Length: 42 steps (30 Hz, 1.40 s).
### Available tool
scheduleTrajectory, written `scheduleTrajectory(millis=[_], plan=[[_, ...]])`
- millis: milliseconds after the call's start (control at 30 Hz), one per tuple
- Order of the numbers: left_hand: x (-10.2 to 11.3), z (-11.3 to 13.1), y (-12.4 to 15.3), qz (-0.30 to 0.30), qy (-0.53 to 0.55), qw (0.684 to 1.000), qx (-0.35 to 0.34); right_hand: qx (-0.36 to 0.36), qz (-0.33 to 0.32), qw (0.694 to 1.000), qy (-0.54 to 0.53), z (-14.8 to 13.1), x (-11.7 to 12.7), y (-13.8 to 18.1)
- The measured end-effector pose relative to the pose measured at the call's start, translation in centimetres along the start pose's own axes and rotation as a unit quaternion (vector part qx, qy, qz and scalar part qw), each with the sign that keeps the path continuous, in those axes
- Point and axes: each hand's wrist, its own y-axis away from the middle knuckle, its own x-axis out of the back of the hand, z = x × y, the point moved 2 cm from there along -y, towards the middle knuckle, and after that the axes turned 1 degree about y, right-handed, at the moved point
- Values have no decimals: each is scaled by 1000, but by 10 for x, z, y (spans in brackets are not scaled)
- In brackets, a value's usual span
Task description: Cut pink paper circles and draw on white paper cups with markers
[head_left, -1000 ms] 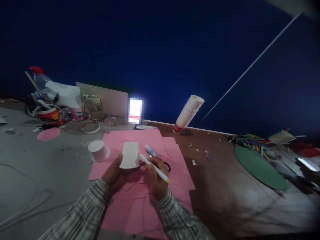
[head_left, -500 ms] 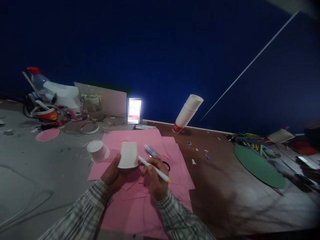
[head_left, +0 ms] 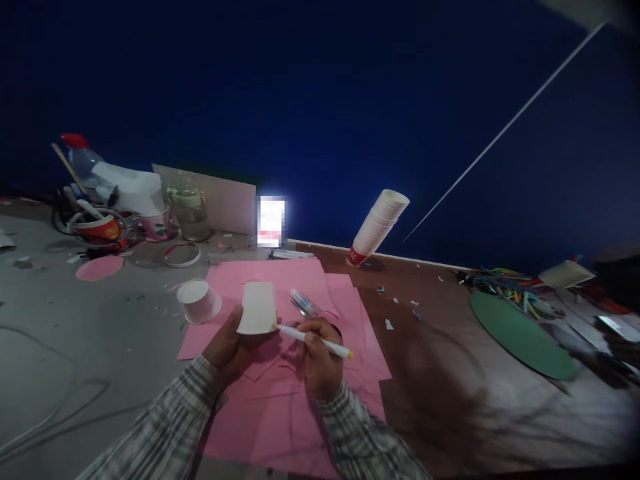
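My left hand (head_left: 231,340) grips a white paper cup (head_left: 257,308) from its left and from beneath, with its wider, curved edge towards me. In my right hand (head_left: 320,357) is a white felt-tip pen (head_left: 313,340) with a yellow end, pinched between thumb and fingers. Its yellow tip meets or nearly meets the cup's lower right corner. Both hands are above sheets of pink paper (head_left: 280,427). Just beyond the right hand lie a clear-and-blue tube-like item (head_left: 303,303) and scissors, partly covered by that hand.
A white paper tub (head_left: 197,300) stands left of the hands. Behind are a tilted stack of paper cups (head_left: 379,227), a lidded glass jar (head_left: 190,213) and a cut cup ring (head_left: 181,254). On the right lie a green disc (head_left: 523,337) and coloured wires (head_left: 505,280). Paper scraps dot the table.
The pen's tip has slid down along the cup's right side to its lower corner, and the pen lies flatter. My right hand has shifted slightly right. The left hand still grips the cup.
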Motion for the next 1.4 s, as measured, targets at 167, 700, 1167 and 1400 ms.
scheduleTrajectory(millis=[167,700,1167,1400], plan=[[1,1,-2,7,19,1000,-4,5,94,995,-37,-5,4,-13],[-1,1,-3,11,-11,1000,-18,163,-12,972,171,-12,-5,-5],[-13,3,-3,-42,-64,994,-72,148,-54,972,174,-11,-5,12],[-11,3,-1,-25,-90,993,-68,158,-69,966,194,-11,-9,12]])
